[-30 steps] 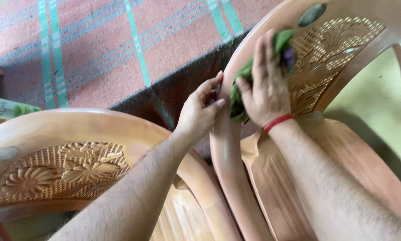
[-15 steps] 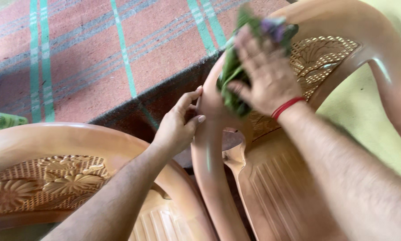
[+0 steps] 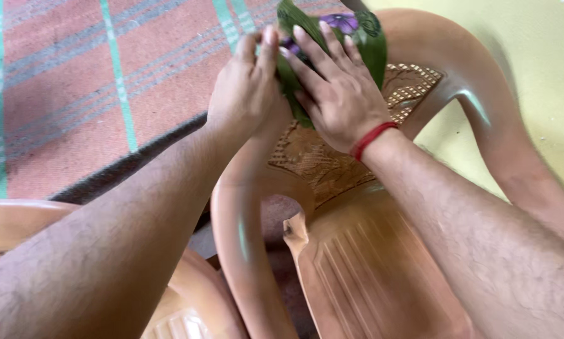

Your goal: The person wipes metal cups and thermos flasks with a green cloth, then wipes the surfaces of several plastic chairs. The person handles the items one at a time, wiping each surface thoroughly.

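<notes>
Head camera looks steeply down, close over the chair (image 3: pixel 357 251).

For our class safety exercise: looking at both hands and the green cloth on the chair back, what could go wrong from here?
1. The green cloth lies pressed against the chair's lattice backrest; it might snag on the openwork.
2. Both the left hand and right hand push on the backrest, so the light plastic chair could tip.
</notes>
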